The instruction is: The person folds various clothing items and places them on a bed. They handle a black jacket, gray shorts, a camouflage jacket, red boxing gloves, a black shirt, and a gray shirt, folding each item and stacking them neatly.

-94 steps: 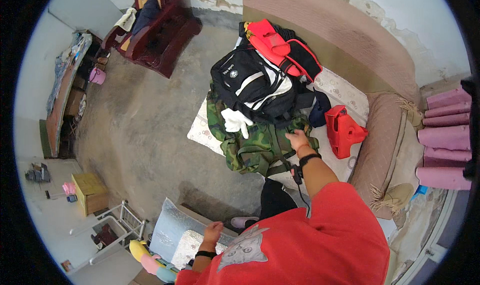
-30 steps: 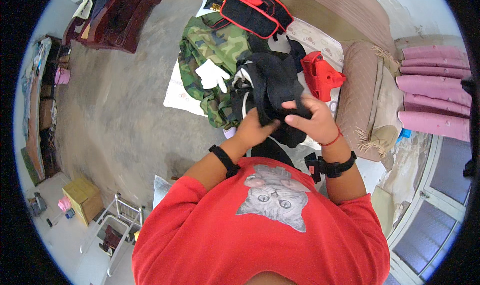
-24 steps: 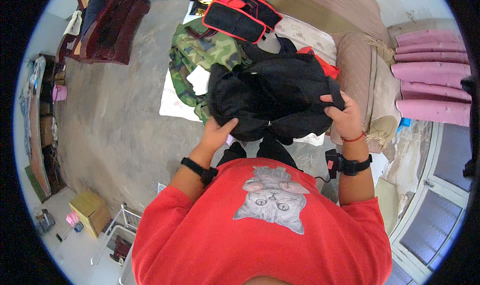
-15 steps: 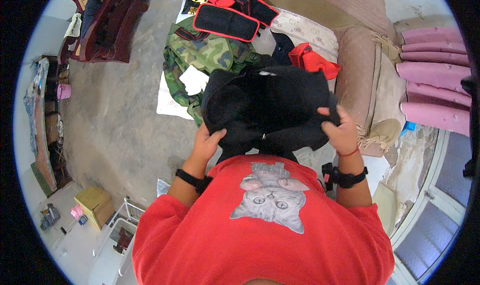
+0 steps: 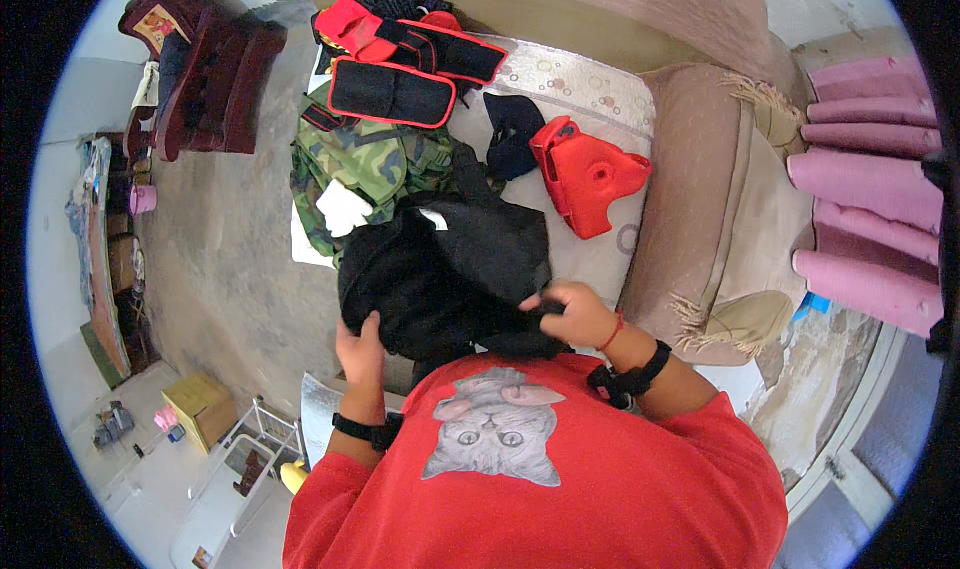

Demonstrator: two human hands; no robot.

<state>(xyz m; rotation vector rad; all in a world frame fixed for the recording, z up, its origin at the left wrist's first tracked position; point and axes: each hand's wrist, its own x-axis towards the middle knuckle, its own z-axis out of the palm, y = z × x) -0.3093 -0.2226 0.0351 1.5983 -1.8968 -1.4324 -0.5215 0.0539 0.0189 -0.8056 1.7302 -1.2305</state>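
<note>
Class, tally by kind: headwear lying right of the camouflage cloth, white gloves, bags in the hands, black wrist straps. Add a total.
Headwear: 2 (dark cap, red head guard)
White glove: 1
Black backpack: 1
Black wrist straps: 2
Total: 6

Left hand is gripping, thumb showing, fingers mostly hidden; left forearm is pointing nearly straight ahead. Right hand is holding a closed grip, knuckles bending; right forearm is slanting inward.
</note>
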